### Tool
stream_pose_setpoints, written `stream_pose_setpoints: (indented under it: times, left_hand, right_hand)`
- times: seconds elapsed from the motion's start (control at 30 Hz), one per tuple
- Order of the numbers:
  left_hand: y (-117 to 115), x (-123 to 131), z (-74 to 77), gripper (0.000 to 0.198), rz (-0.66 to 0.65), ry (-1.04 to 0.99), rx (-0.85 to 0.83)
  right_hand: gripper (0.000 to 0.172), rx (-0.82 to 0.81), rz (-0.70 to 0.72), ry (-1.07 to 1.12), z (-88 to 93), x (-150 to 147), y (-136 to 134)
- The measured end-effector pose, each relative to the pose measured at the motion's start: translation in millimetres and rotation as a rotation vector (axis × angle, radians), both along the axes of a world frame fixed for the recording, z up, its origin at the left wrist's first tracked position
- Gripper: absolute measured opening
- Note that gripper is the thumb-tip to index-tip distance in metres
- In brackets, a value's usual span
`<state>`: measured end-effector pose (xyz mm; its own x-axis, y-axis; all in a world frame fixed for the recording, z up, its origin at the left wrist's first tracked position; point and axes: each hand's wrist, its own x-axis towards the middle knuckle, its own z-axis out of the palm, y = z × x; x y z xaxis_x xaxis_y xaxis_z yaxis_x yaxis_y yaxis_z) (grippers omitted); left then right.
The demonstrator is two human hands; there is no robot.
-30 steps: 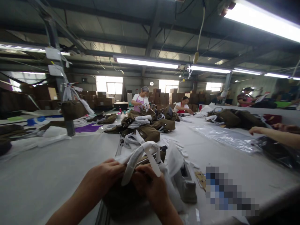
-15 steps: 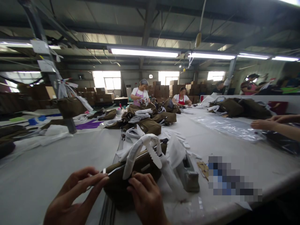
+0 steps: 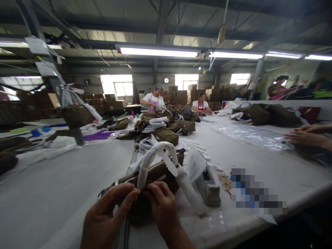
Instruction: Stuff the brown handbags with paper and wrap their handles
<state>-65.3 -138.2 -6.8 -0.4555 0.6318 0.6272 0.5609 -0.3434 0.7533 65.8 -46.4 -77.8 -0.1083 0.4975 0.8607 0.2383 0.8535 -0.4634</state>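
An olive-brown handbag (image 3: 155, 173) stands on the table before me, its looped handle (image 3: 149, 157) wrapped in white paper. My left hand (image 3: 110, 209) pinches thumb and forefinger together at the lower end of that handle. What lies between those fingertips is too small to make out. Right beside it, my right hand (image 3: 164, 205) has bent fingers closed on the bag's front at the handle's base. A white strip with a toothed edge (image 3: 169, 164) hangs by the handle. A grey tape dispenser (image 3: 211, 190) is just right of the bag.
More brown bags (image 3: 164, 135) with wrapped handles are heaped behind. A blurred-out item (image 3: 256, 192) lies at right near brown card (image 3: 225, 181). Clear plastic (image 3: 254, 136) lies near a co-worker's hands (image 3: 306, 135). A post (image 3: 77, 136) rises at left. Other people work farther back.
My left hand has moved right, from the zipper end of the bag to the handle's base, beside my right hand. The right hand stays at the handle's base.
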Motion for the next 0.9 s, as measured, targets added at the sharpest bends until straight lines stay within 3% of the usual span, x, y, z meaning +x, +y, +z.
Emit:
stream_pose_setpoints:
  times: [0.13,0.43,0.6,0.9]
  left_hand:
    - [2.2,-2.2,-3.5,0.019,-0.008,0.081,-0.033]
    - [10.7,5.1,3.6,0.018,-0.037,0.147,-0.117]
    - [7.8,3.9,-0.4,0.019,-0.061,0.136,-0.146]
    - [5.8,1.3,-1.5,0.018,-0.056,0.127,-0.134]
  right_hand:
    - [0.009,0.000,-0.013,-0.026,-1.4,-2.2,4.7]
    - [0.008,-0.112,0.042,-0.070,1.7,0.3,3.3]
    - [0.012,-0.021,-0.049,-0.113,4.8,-1.5,3.9]
    - [0.012,-0.037,-0.032,-0.106,11.6,-4.8,4.6]
